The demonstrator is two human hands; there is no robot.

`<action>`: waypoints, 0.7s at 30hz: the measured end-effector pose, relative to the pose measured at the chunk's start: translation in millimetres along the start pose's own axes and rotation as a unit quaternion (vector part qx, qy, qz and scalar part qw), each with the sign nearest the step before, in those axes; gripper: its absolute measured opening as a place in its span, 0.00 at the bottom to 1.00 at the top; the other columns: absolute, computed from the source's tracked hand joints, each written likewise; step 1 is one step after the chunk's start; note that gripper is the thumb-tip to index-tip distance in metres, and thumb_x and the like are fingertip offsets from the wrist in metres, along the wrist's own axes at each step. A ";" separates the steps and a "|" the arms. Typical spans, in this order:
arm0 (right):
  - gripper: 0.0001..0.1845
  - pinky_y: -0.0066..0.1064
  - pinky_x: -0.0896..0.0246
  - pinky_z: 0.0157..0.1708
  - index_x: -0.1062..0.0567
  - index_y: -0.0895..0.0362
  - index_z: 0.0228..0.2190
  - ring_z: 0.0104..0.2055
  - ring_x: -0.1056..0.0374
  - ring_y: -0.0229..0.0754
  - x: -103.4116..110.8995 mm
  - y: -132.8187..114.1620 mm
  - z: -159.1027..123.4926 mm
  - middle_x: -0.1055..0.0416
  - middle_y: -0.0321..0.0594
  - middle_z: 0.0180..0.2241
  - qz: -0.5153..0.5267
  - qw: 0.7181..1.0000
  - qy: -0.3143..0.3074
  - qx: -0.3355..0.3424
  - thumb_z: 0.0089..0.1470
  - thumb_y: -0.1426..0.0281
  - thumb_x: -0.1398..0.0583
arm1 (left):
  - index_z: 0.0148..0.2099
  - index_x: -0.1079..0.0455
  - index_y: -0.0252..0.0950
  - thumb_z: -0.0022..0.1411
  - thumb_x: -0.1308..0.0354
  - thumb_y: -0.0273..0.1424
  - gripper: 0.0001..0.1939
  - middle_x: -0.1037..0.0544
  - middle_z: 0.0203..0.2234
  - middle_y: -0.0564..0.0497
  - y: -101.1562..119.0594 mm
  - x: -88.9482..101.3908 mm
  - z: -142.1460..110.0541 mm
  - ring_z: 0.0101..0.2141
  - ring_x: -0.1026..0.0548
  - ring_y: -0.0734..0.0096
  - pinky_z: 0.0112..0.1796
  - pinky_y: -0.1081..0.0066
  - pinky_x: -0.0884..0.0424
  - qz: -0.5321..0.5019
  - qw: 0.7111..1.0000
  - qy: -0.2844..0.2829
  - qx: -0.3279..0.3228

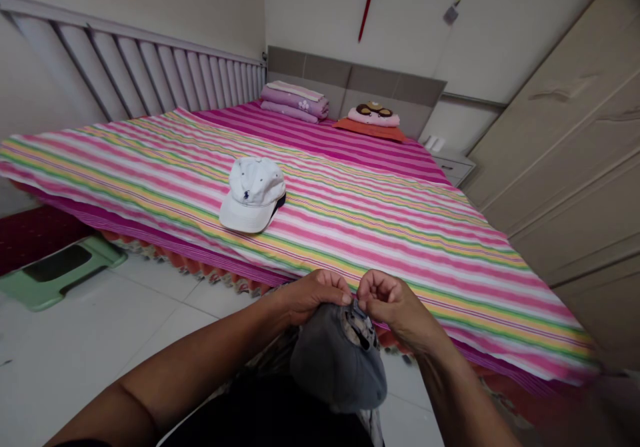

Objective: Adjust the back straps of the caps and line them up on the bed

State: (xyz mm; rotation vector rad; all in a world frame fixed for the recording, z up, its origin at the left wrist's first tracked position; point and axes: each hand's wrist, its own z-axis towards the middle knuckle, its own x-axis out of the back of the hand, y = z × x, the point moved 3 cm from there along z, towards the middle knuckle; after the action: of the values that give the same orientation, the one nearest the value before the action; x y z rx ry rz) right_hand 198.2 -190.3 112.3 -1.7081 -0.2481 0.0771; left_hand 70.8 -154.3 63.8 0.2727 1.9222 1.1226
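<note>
A dark grey-blue cap [325, 357] hangs over my lap at the near edge of the bed, its back opening turned up toward me. My left hand [320, 293] pinches the cap's edge beside the opening. Close by on the other side, my right hand [387, 297] pinches the small strap end at that opening. The fingertips of both hands almost meet there. Farther off, a white cap [255, 190] with a small dark logo rests on the striped sheet, brim toward me; neither hand touches it.
The bed [380, 207] with its striped sheet fills the middle. Folded purple bedding [295, 103] and a pink pillow [373, 119] lie near the headboard [320, 73]. A green stool [95, 253] stands on the floor at left; a wardrobe [565, 167] rises at right.
</note>
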 end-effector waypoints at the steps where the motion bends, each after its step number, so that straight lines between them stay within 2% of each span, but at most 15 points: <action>1: 0.06 0.23 0.64 0.15 0.37 0.57 0.20 0.16 0.56 0.27 0.4 -0.1 0.2 0.47 0.25 0.14 -0.004 1.000 -0.008 0.001 0.36 0.75 0.42 | 0.23 0.31 0.28 0.38 0.36 0.27 0.08 0.29 0.14 0.52 -0.2 0.1 0.1 0.15 0.34 0.80 0.20 0.77 0.40 0.000 1.000 0.001 0.002; 6: 0.08 0.22 0.63 0.16 0.38 0.57 0.21 0.18 0.56 0.28 1.0 -1.6 0.1 0.47 0.25 0.16 -0.012 0.999 -0.036 0.026 0.38 0.77 0.42 | 0.23 0.31 0.27 0.38 0.36 0.27 0.08 0.29 0.14 0.51 -1.8 0.3 0.7 0.15 0.34 0.79 0.20 0.77 0.40 -0.003 1.000 0.000 0.004; 10: 0.10 0.21 0.64 0.15 0.38 0.57 0.21 0.16 0.56 0.26 -1.2 -2.2 -1.6 0.45 0.25 0.16 0.020 0.999 -0.035 0.004 0.38 0.75 0.39 | 0.23 0.31 0.27 0.37 0.35 0.26 0.09 0.29 0.14 0.52 -3.0 0.6 0.3 0.15 0.34 0.80 0.20 0.77 0.40 -0.006 1.000 0.014 0.009; 13: 0.13 0.20 0.62 0.14 0.38 0.57 0.20 0.15 0.54 0.26 -1.0 0.8 -1.9 0.44 0.25 0.16 0.071 0.997 -0.027 -0.012 0.37 0.73 0.36 | 0.23 0.30 0.27 0.37 0.35 0.26 0.09 0.29 0.15 0.52 -2.4 -0.2 -0.6 0.15 0.34 0.80 0.20 0.77 0.40 -0.013 1.000 0.009 0.010; 16: 0.14 0.19 0.56 0.14 0.36 0.58 0.22 0.15 0.48 0.26 2.0 5.7 -2.8 0.42 0.27 0.16 0.119 0.992 -0.013 -0.026 0.36 0.69 0.34 | 0.24 0.30 0.27 0.36 0.34 0.26 0.10 0.28 0.15 0.51 -0.8 -0.1 -1.5 0.16 0.33 0.79 0.21 0.78 0.39 -0.024 1.000 -0.005 0.006; 21: 0.13 0.20 0.52 0.14 0.31 0.58 0.26 0.17 0.43 0.30 4.8 9.6 -10.1 0.37 0.31 0.16 0.091 0.995 0.022 -0.045 0.40 0.63 0.36 | 0.25 0.30 0.27 0.38 0.34 0.28 0.11 0.28 0.16 0.51 1.1 3.3 -1.3 0.16 0.33 0.80 0.21 0.78 0.38 -0.042 0.999 -0.023 -0.009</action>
State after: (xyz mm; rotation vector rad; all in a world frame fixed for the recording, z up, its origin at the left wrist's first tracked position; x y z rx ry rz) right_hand 206.1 -200.3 104.9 -1.8175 -0.0634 0.1632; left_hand 67.6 -152.7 63.1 0.2057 1.8646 1.0686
